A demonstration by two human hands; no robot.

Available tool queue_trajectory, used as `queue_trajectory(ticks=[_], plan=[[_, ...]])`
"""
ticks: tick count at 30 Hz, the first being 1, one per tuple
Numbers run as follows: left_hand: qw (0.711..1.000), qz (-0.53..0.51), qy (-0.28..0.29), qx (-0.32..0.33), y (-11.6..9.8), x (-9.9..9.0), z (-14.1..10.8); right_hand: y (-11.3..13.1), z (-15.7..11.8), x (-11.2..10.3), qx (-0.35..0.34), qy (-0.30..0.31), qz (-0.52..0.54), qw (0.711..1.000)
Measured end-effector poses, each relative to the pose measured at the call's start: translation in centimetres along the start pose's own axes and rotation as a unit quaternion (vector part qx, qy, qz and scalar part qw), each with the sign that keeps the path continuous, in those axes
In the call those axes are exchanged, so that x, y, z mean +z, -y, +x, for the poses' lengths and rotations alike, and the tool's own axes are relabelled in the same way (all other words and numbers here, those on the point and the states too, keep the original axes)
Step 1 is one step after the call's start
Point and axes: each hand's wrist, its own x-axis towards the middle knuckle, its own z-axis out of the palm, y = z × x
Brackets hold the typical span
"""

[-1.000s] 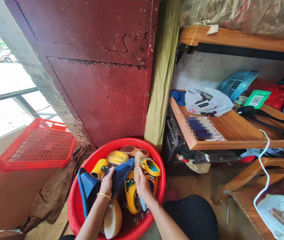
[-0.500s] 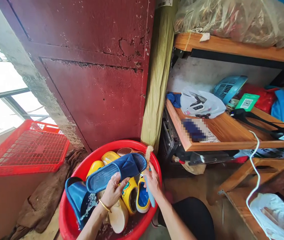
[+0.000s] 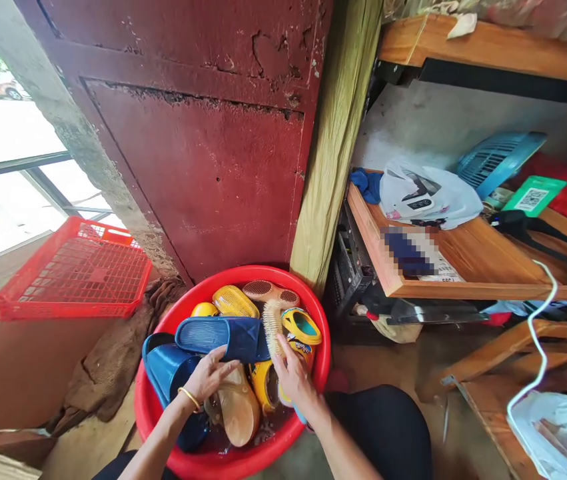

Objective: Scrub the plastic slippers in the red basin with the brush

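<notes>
My left hand (image 3: 207,377) holds a dark blue slide sandal (image 3: 220,339) lying on its side across a red plastic basin (image 3: 283,285). My right hand (image 3: 294,381) grips a scrub brush with pale bristles (image 3: 273,327) and a blue handle, its bristles next to the sandal's end. In the water lie a second blue slide (image 3: 164,365), a beige slipper (image 3: 237,413), and several yellow clogs (image 3: 265,385). A brown-soled shoe (image 3: 268,291) rests near the far rim. My hands hide part of the pile.
A red metal door (image 3: 198,180) and a wrapped post (image 3: 336,147) stand behind the basin. To the left are a red plastic crate (image 3: 76,273) and a brown cloth (image 3: 96,373). A wooden shelf (image 3: 463,267) holds bags and a blue fan at right.
The blue sandal has dropped lower and now lies flatter over the basin, no longer dripping. The brush has tilted, its bristles moving from upright to down against the sandal's end.
</notes>
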Motion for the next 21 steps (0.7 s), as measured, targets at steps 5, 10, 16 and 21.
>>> queue_trajectory(ticks=[5,10,16,21], plan=[[0.994,0.062,-0.084,-0.033,1.1,2.1,1.3,2.0,-2.0,1.9,0.056,0.155,-0.215,0.963],[0.981,0.166,-0.095,-0.015,2.4,3.1,1.5,2.1,-6.0,1.2,0.035,0.214,-0.263,0.940],[0.983,0.185,-0.019,0.012,2.7,1.6,1.9,3.0,-3.5,-1.6,0.030,0.238,-0.326,0.914],[0.983,0.174,0.060,0.013,1.2,0.1,0.8,3.0,-1.4,-3.8,0.029,0.243,-0.320,0.916]])
